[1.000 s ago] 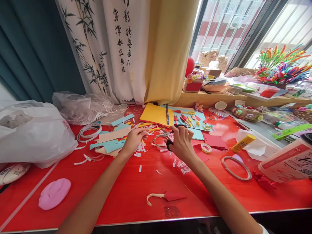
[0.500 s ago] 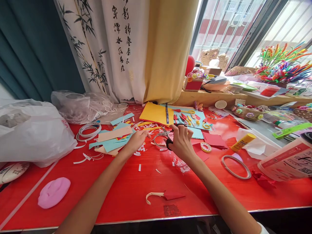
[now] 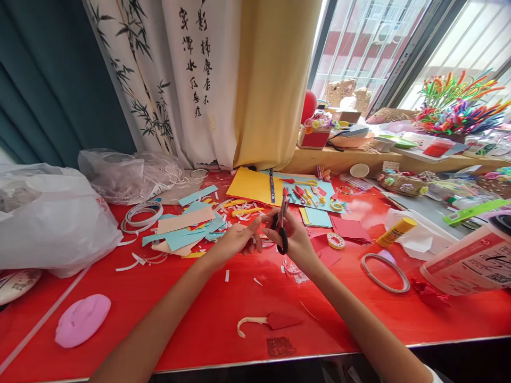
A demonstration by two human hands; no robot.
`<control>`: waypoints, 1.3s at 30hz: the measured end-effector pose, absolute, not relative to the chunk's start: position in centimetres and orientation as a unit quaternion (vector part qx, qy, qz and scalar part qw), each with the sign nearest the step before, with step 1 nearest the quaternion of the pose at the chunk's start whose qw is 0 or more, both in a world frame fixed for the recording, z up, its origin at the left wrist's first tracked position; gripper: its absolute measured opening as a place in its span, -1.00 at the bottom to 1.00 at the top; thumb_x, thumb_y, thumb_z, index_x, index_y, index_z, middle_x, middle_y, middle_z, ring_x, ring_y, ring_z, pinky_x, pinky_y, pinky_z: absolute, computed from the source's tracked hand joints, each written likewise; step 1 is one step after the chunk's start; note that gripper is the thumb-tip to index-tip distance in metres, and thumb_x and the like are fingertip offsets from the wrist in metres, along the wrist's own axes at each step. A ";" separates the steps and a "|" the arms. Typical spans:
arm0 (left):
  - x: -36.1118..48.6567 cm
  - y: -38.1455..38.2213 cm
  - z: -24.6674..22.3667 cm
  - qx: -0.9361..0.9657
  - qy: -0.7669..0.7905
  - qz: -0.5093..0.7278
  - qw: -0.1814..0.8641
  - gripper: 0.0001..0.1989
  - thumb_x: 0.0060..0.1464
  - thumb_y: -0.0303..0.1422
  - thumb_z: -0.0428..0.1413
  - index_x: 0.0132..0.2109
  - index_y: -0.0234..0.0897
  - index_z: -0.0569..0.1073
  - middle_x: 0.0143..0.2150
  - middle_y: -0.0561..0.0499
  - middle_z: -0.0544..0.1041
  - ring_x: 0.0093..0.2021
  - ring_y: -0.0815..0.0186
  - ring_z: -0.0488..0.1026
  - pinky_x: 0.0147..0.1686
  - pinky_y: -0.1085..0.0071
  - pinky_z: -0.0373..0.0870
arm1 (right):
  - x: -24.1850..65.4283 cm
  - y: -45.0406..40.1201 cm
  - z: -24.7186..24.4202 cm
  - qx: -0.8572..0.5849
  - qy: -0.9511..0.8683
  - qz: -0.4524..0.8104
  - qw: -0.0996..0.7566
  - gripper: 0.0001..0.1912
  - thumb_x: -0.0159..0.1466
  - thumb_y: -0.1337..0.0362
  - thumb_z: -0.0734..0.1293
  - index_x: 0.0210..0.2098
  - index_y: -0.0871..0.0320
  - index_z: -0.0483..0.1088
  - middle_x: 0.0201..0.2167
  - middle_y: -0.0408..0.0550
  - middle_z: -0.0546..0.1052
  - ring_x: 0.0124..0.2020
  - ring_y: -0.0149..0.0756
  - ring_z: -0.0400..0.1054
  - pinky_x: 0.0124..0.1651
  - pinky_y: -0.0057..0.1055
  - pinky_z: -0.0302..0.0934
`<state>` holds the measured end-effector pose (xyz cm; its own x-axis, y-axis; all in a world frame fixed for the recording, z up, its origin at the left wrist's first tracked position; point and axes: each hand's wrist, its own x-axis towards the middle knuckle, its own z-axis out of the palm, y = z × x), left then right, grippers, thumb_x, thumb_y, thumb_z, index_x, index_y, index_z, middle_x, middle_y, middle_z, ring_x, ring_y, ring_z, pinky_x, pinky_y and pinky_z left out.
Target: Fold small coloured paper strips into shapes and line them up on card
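In the middle of the red table, my right hand (image 3: 296,236) is closed on a pair of scissors (image 3: 283,240) with black handles, the blades pointing up and away. My left hand (image 3: 239,239) is right beside it, its thumb and fingers pinched close to my right fingertips. Whatever is between those fingers, if anything, is too small to make out. Just beyond the hands, a yellow paper piece (image 3: 246,211) lies on white scraps. Nearer me lies a small paper umbrella shape with a red top (image 3: 281,321) and a cream hooked handle (image 3: 251,321).
Left are cut paper strips (image 3: 186,221), tape rolls (image 3: 141,215), a pink lump (image 3: 82,320) and a white plastic bag (image 3: 56,218). Yellow sheets (image 3: 251,185) lie behind. Right are red paper (image 3: 351,229), a glue stick (image 3: 396,232), a tape ring (image 3: 385,273) and a large cup (image 3: 467,266).
My hands have come together. The scissors have swung from pointing left to pointing upward. The yellow piece by my left fingertips now lies apart from them on the scraps.
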<state>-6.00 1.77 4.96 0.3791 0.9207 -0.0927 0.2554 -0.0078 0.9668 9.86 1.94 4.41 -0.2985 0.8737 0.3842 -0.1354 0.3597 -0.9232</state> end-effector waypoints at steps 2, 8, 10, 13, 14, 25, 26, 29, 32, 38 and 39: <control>-5.7 1.6 4.8 0.638 0.448 0.313 0.542 -0.32 0.03 0.10 -0.26 -0.62 -0.37 0.39 -0.69 0.02 0.28 -0.64 0.46 0.20 -0.62 0.53 0.10 | 9.8 1.8 4.3 -0.298 -0.638 0.474 0.528 -0.71 0.08 0.24 0.36 -0.24 0.07 0.21 -0.28 -0.09 0.42 -0.24 -0.33 0.31 -0.23 -0.40 0.21; -5.4 1.2 4.7 0.623 0.422 0.323 0.574 -0.36 0.04 0.08 -0.22 -0.61 -0.36 0.39 -0.68 0.03 0.28 -0.63 0.46 0.17 -0.61 0.51 0.06 | 10.0 1.7 4.4 -0.312 -0.622 0.478 0.536 -0.72 0.07 0.23 0.36 -0.26 0.07 0.20 -0.36 -0.11 0.45 -0.29 -0.33 0.33 -0.30 -0.42 0.22; -5.4 1.1 4.8 0.609 0.424 0.316 0.592 -0.37 0.04 0.08 -0.20 -0.61 -0.36 0.39 -0.69 0.04 0.25 -0.63 0.46 0.17 -0.61 0.50 0.05 | 10.0 1.7 4.4 -0.320 -0.627 0.470 0.533 -0.70 0.05 0.23 0.37 -0.27 0.06 0.20 -0.39 -0.13 0.45 -0.31 -0.33 0.33 -0.32 -0.42 0.21; -5.3 1.0 5.0 0.586 0.423 0.309 0.618 -0.40 0.02 0.06 -0.16 -0.61 -0.36 0.39 -0.70 0.06 0.23 -0.64 0.48 0.15 -0.63 0.51 0.02 | 10.0 1.8 4.5 -0.333 -0.637 0.457 0.525 -0.70 0.04 0.22 0.38 -0.28 0.07 0.20 -0.43 -0.15 0.44 -0.34 -0.32 0.33 -0.34 -0.42 0.20; -5.4 1.0 5.1 0.579 0.421 0.307 0.628 -0.41 0.02 0.06 -0.14 -0.61 -0.36 0.39 -0.70 0.06 0.23 -0.64 0.48 0.15 -0.63 0.51 0.01 | 10.0 1.8 4.5 -0.337 -0.640 0.451 0.523 -0.70 0.04 0.22 0.38 -0.28 0.07 0.21 -0.44 -0.15 0.43 -0.34 -0.33 0.33 -0.34 -0.42 0.20; -5.9 1.4 4.6 0.578 0.385 0.310 0.649 -0.39 0.04 0.06 -0.18 -0.55 -0.37 0.44 -0.66 0.03 0.26 -0.63 0.50 0.17 -0.63 0.53 0.04 | 10.5 2.5 4.8 -0.349 -0.620 0.453 0.538 -0.73 0.08 0.25 0.35 -0.25 0.07 0.22 -0.39 -0.14 0.43 -0.39 -0.36 0.34 -0.33 -0.41 0.22; -5.8 1.4 4.5 0.583 0.391 0.312 0.641 -0.39 0.05 0.06 -0.18 -0.55 -0.37 0.44 -0.66 0.03 0.27 -0.63 0.49 0.17 -0.63 0.53 0.04 | 10.6 2.5 4.9 -0.345 -0.618 0.465 0.532 -0.72 0.07 0.24 0.35 -0.24 0.07 0.22 -0.37 -0.14 0.44 -0.39 -0.35 0.35 -0.32 -0.40 0.22; -5.5 1.6 4.4 0.591 0.413 0.326 0.612 -0.43 0.05 0.04 -0.16 -0.47 -0.37 0.46 -0.60 0.02 0.31 -0.61 0.48 0.18 -0.63 0.54 0.05 | 10.6 2.5 5.0 -0.343 -0.620 0.492 0.507 -0.70 0.07 0.21 0.35 -0.23 0.08 0.23 -0.35 -0.12 0.47 -0.36 -0.33 0.37 -0.30 -0.38 0.22; -5.4 2.1 3.9 0.606 0.442 0.386 0.536 -0.55 0.05 -0.04 -0.08 -0.31 -0.35 0.48 -0.51 0.03 0.35 -0.56 0.46 0.21 -0.59 0.53 0.12 | 10.6 2.7 5.0 -0.346 -0.613 0.501 0.503 -0.69 0.06 0.21 0.35 -0.23 0.08 0.23 -0.33 -0.09 0.49 -0.31 -0.30 0.38 -0.33 -0.40 0.20; -6.0 2.6 3.6 0.638 0.485 0.455 0.388 -0.64 0.05 -0.23 -0.01 -0.05 -0.27 0.45 -0.43 0.03 0.42 -0.49 0.42 0.29 -0.43 0.49 0.25 | 10.8 3.1 4.9 -0.366 -0.578 0.526 0.506 -0.68 0.04 0.23 0.34 -0.22 0.09 0.22 -0.31 -0.07 0.51 -0.31 -0.26 0.41 -0.36 -0.40 0.17; -6.1 2.6 3.7 0.642 0.481 0.462 0.378 -0.64 0.06 -0.24 -0.02 -0.03 -0.26 0.44 -0.43 0.03 0.43 -0.48 0.42 0.30 -0.40 0.49 0.25 | 10.8 3.1 4.9 -0.370 -0.575 0.529 0.503 -0.67 0.04 0.23 0.34 -0.22 0.10 0.22 -0.31 -0.06 0.51 -0.31 -0.25 0.42 -0.36 -0.40 0.17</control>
